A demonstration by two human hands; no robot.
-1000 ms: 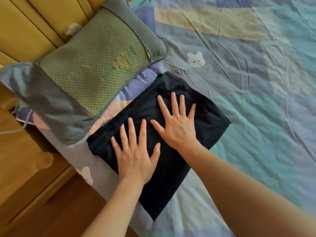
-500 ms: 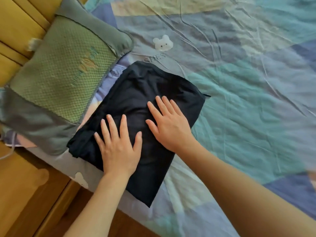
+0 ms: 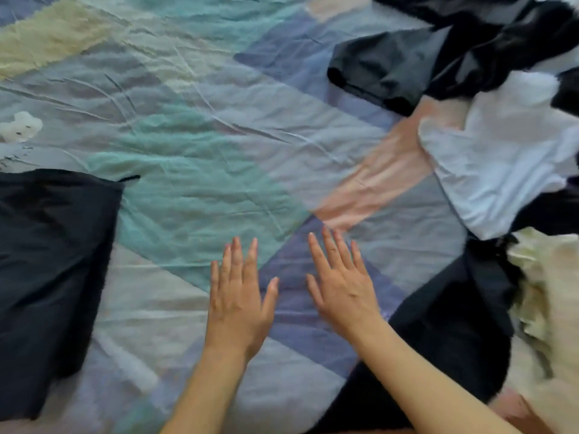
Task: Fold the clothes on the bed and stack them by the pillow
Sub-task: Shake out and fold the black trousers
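Observation:
The folded black garment (image 3: 47,270) lies at the left edge of the view on the patchwork bedsheet (image 3: 200,170). My left hand (image 3: 238,296) and my right hand (image 3: 341,283) hover side by side over bare sheet in the middle, fingers straight, holding nothing. Unfolded clothes lie to the right: a dark grey garment (image 3: 382,70) at the upper right, a white garment (image 3: 501,158) below it, a black garment (image 3: 445,333) by my right forearm, and a pale cream garment (image 3: 545,296) at the right edge. The pillow is out of view.
More black cloth (image 3: 513,36) is bunched in the top right corner. A white bear print (image 3: 20,126) marks the sheet at the far left. Open sheet stretches between the folded garment and the pile.
Both hands have lifted off the folded black garment and moved right over bare sheet. The view has swung right, so the pillow is gone and the pile of unfolded clothes has come in.

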